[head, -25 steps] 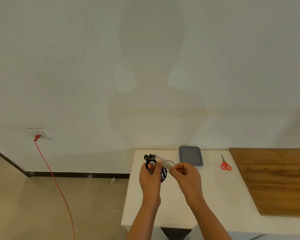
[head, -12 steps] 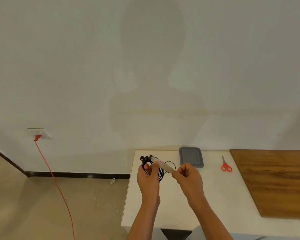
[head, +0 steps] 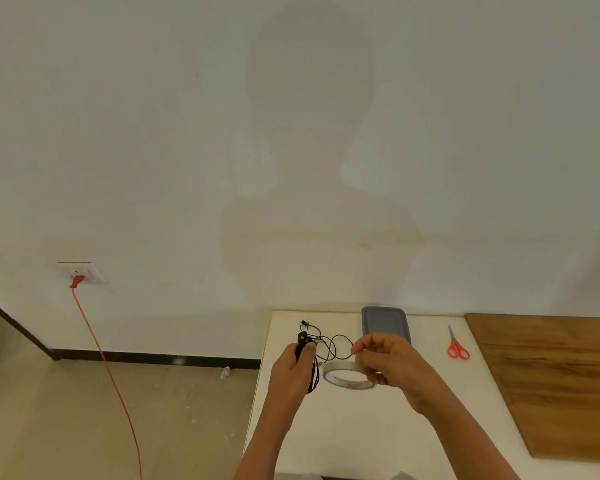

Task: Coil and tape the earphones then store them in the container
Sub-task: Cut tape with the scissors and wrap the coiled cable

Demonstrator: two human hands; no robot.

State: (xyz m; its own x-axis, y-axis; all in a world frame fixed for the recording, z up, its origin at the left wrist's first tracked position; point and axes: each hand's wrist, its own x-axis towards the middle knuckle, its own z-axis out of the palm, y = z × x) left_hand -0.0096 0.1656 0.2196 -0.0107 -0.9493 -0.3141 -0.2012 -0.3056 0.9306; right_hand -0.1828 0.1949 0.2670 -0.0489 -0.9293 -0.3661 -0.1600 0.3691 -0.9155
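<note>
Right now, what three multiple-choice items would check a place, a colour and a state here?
1. Where do the scissors lie? A. On the floor. B. On the white table, between the grey container and the wooden board. C. In a drawer.
2. What colour is the cable in the wall socket? A. Red. B. Blue. C. Black.
3. How are the earphones now? A. Stretched out straight. B. Hung on a hook. C. Looped, gripped by the left hand.
Answers: 1 B, they lie on bare white between the two; 2 A, red from plug to floor; 3 C, that hand curls round the wires; the right hand holds the tape roll.
</note>
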